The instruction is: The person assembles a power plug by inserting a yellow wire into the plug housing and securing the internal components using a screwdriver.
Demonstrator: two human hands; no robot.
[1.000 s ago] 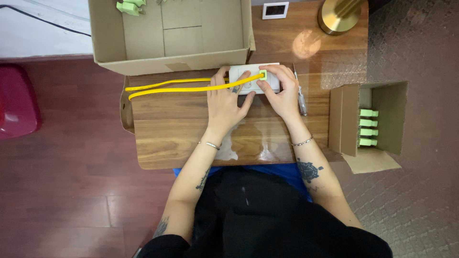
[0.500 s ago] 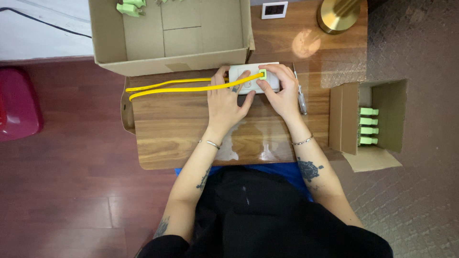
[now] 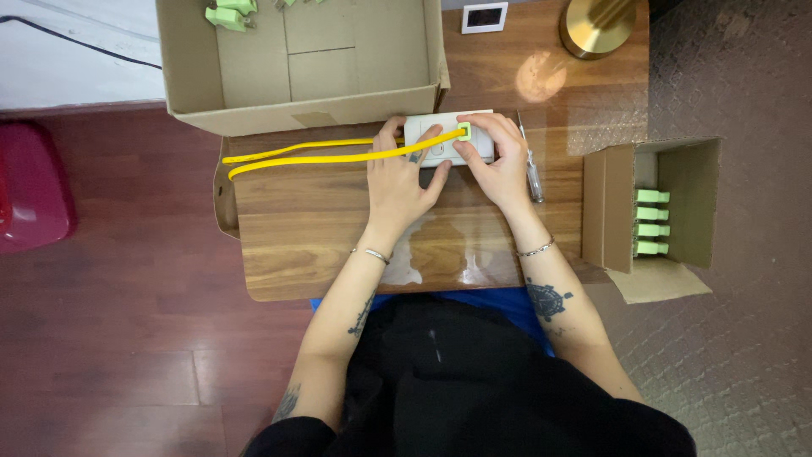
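Observation:
A white power strip (image 3: 440, 135) lies on the wooden table (image 3: 304, 228) near its far edge. My left hand (image 3: 404, 173) rests on its left part and holds it down. My right hand (image 3: 497, 156) grips its right end, with fingers at a light green plug (image 3: 463, 130) seated in the strip. A yellow cable (image 3: 304, 155) runs in a double line from the strip leftward across the table.
A large open cardboard box (image 3: 296, 68) with green plugs (image 3: 227, 13) stands at the back. A small open box (image 3: 651, 216) of several green plugs sits at the right. A screwdriver (image 3: 531, 165) lies beside my right hand. A brass lamp base (image 3: 596, 25) stands far right.

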